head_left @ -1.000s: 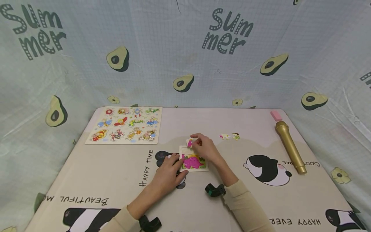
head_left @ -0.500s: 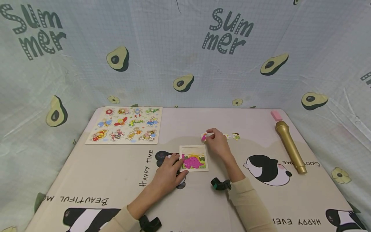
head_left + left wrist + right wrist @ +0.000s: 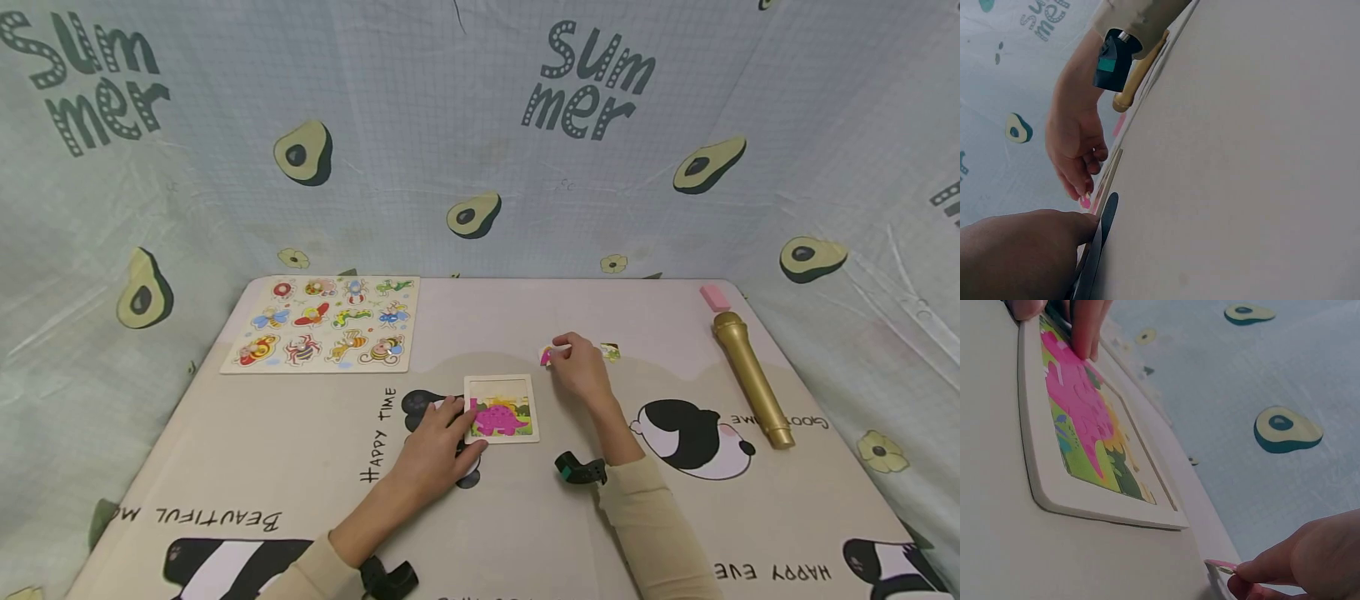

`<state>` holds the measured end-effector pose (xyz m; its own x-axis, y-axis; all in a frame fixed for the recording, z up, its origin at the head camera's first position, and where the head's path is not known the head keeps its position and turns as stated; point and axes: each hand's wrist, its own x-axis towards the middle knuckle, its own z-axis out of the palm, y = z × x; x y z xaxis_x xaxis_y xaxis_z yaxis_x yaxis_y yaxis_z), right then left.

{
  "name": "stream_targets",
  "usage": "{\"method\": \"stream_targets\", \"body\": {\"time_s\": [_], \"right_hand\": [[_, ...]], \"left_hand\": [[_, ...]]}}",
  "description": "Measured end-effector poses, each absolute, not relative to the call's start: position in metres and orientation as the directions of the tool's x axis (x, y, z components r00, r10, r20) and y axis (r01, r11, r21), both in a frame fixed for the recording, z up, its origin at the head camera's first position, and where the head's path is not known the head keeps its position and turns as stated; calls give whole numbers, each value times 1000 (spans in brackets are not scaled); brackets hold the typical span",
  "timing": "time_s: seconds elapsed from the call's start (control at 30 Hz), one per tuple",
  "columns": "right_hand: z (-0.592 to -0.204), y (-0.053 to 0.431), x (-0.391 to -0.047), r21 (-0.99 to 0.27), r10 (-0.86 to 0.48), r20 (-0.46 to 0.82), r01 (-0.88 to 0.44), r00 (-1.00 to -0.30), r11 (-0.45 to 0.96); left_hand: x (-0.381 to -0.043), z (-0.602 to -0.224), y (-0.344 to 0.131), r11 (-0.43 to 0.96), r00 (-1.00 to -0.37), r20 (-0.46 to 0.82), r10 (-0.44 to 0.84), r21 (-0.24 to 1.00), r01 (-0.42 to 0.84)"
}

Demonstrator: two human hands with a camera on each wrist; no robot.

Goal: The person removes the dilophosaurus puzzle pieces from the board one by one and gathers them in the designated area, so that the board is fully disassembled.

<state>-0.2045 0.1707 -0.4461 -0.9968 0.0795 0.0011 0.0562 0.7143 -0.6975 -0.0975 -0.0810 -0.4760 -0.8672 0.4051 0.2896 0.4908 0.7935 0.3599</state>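
My left hand (image 3: 433, 448) rests at the left side of a small framed jigsaw puzzle (image 3: 501, 384), its fingers spread on the frame and picture and its thumb at the near left corner. A pink dinosaur fills the lower part of the picture; along the top lies a bare strip of backing. Right of the frame's far corner, my right hand (image 3: 585, 372) pinches a pink-and-white puzzle piece (image 3: 1221, 565) between thumb and fingers, low over the table. A loose puzzle piece (image 3: 611, 352) in green and brown lies just beyond that hand, which hides another piece.
A larger board with insect pictures (image 3: 318, 325) lies at the back left. At the right are a gold tube (image 3: 752, 382) and a pink block (image 3: 715, 298). The table cover (image 3: 450, 533) carries printed animals and words; an avocado-patterned curtain (image 3: 390, 167) hangs behind.
My right hand has carried the pink-and-white puzzle piece rightward, from above the frame's top edge to beside the loose pieces, now covering one. My left hand has stayed on the frame.
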Motion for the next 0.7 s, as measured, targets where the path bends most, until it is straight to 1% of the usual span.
{"method": "stream_targets", "body": {"time_s": [0.2,0.7], "right_hand": [[-448,171,-204,-682,96,-18,82,-995,726],[-454,172,-205,-659,110,14,73,-994,748]], "left_hand": [[-97,-476,-81,793,-867,286,408,359,492],[-97,-478,-81,805,-868,286,406,337,488]]}}
